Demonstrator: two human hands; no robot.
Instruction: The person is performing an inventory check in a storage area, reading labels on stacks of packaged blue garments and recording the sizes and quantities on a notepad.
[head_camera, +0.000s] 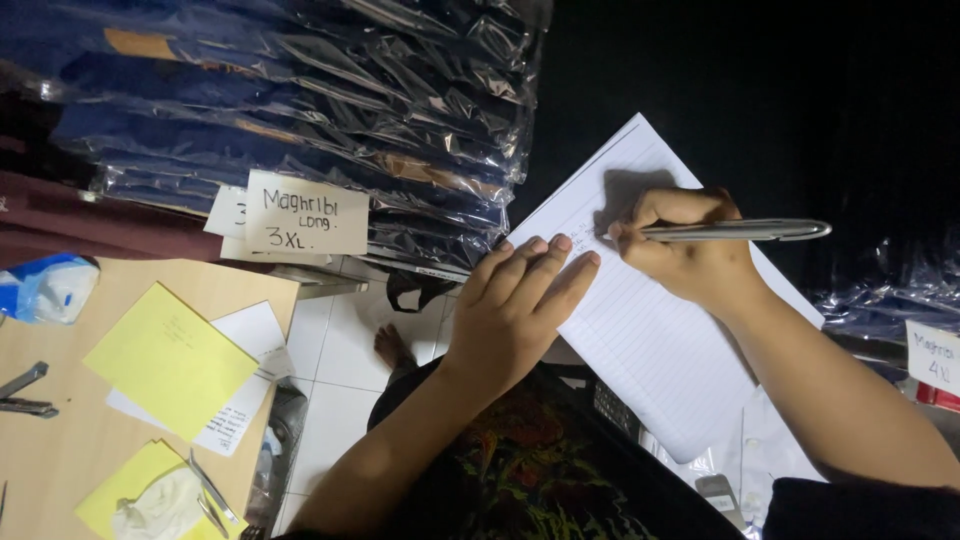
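My right hand (690, 245) grips a silver pen (745, 231), its tip pressed to the upper part of a white lined sheet of paper (655, 350). Faint handwriting shows near the tip. My left hand (515, 310) lies flat on the sheet's left edge, fingers together and pointing up-right, holding nothing. The paper rests on my lap over dark patterned clothing (520, 460).
A stack of dark garments in clear plastic bags (300, 110) fills the upper left, with white handwritten labels (305, 213) on it. At left stands a wooden table (60, 430) with yellow paper (170, 360), white slips, scissors (210, 495) and a blue-white packet (45, 288). White floor tiles (330, 370) lie below.
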